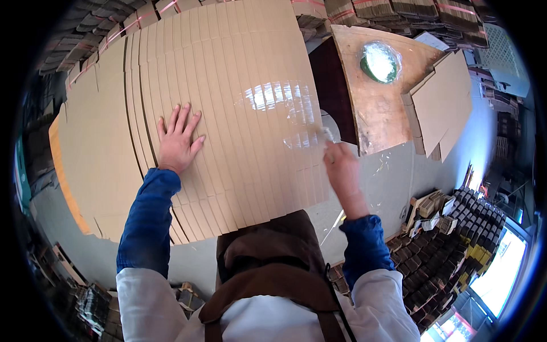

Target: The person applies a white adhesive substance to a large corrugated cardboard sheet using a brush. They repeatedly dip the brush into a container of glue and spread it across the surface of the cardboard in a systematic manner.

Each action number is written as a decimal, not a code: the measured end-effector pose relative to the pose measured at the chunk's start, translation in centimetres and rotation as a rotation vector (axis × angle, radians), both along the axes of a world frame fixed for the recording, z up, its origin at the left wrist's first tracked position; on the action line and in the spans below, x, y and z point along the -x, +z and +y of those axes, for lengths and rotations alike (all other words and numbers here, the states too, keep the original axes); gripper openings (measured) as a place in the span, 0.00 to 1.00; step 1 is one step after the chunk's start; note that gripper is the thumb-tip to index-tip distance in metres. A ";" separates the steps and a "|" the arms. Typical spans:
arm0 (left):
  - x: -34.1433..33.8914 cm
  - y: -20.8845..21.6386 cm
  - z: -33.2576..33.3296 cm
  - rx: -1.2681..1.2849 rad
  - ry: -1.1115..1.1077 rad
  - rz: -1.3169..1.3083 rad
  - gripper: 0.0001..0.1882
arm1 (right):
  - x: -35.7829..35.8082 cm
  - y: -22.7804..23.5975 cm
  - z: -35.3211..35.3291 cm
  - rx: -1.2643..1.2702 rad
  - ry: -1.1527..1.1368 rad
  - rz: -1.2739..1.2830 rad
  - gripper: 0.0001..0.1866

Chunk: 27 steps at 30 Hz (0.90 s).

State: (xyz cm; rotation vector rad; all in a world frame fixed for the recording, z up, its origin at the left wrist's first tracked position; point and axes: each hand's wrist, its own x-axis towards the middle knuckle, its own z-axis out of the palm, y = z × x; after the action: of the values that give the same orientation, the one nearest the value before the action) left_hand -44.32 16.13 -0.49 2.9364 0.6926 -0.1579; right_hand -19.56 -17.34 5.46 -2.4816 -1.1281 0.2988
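My left hand (179,141) lies flat on a fanned row of overlapping brown cardboard sheets (228,165), its fingers spread. At the right edge of the row, my right hand (342,171) is closed around a brush (323,134), whose head is smeared by motion. Wet, shiny white streaks (268,96) run across the right part of the sheets, just beyond the brush. A green bowl (379,62) lined with clear plastic and holding something white stands on the wooden board to the right, apart from both hands.
The wooden board (373,117) also carries a few flat cardboard pieces (441,105) at its right side. Bundled cardboard stacks (393,8) line the far side. Many dark stacked pieces (433,256) stand on the floor at lower right.
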 end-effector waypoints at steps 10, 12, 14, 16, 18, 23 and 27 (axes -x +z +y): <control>-0.4 -0.5 -0.1 -0.028 -0.014 -0.035 0.33 | 4.8 0.7 -2.7 -0.041 0.021 -0.044 0.17; -0.4 -0.6 -0.5 -0.018 -0.023 -0.029 0.33 | 8.5 1.6 -1.6 -0.047 0.194 0.031 0.17; -0.6 -0.6 -0.3 -0.026 -0.030 -0.029 0.33 | 6.5 -1.5 -4.2 -0.027 0.143 -0.014 0.17; -0.2 -0.5 -0.2 -0.033 -0.026 -0.027 0.33 | 3.5 -1.5 -4.8 0.097 -0.131 0.079 0.16; -0.1 -0.5 -0.1 -0.033 -0.028 -0.032 0.33 | 3.5 -0.3 -4.0 0.024 -0.072 0.006 0.16; -0.4 -0.6 -0.2 -0.026 -0.032 -0.033 0.33 | 3.0 -1.2 -3.6 0.081 -0.055 0.092 0.14; -0.1 -0.5 0.0 -0.045 -0.015 -0.014 0.33 | 1.1 0.7 0.0 -0.089 -0.158 0.219 0.12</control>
State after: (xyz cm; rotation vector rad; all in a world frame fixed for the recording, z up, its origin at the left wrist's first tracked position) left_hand -44.18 16.12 -0.99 2.9838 0.6807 -0.1252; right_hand -20.62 -17.31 6.16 -2.3752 -0.8338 0.4517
